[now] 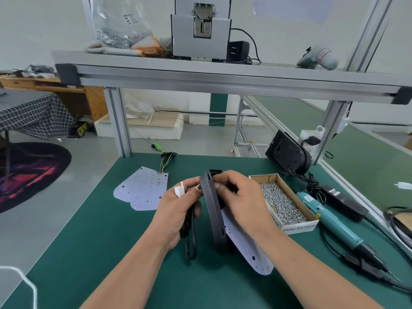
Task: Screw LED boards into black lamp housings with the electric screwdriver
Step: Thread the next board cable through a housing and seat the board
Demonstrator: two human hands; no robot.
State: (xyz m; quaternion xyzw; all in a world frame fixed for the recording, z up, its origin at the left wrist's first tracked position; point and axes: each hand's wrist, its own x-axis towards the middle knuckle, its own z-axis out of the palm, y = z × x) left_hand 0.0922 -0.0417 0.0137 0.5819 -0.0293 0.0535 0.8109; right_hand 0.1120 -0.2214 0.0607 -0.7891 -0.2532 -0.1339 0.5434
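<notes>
A black lamp housing (214, 210) stands on edge above the green mat, seen edge-on. My right hand (240, 197) grips its upper right side. My left hand (178, 210) holds the housing's black cable (191, 239) and pinches it near a white connector (179, 190) at the housing's left edge. A white LED board (247, 246) lies tilted below the housing under my right wrist. A second LED board (142, 190) with coloured wires lies flat at the left. The teal electric screwdriver (330, 217) lies on the mat at the right, untouched.
An open cardboard box of silver screws (283, 204) sits right of my hands. Another black housing (287, 156) leans against the frame post behind it. A black power adapter (343, 201) and cables lie at the right edge. An aluminium shelf (223, 79) spans overhead.
</notes>
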